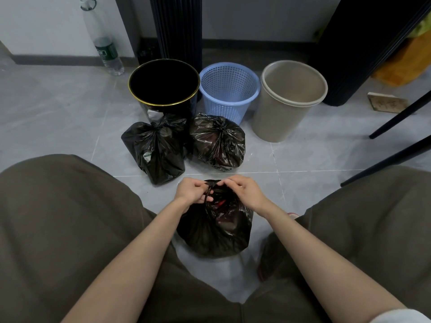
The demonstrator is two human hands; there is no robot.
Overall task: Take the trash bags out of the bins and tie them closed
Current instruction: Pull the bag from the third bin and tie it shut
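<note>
A black trash bag stands on the floor between my knees, its mouth partly gathered with something red showing inside. My left hand pinches a twisted strip of the bag's top. My right hand grips the other side of the top. Two knotted black bags sit further out: one on the left, one on the right. Behind them stand three bins without bags: a black bin with a gold rim, a blue mesh basket and a beige bin.
A clear plastic bottle stands by the wall at the back left. Black furniture legs slant in from the right. A dark ribbed panel rises behind the bins. A flat wooden piece lies on the tiles at right.
</note>
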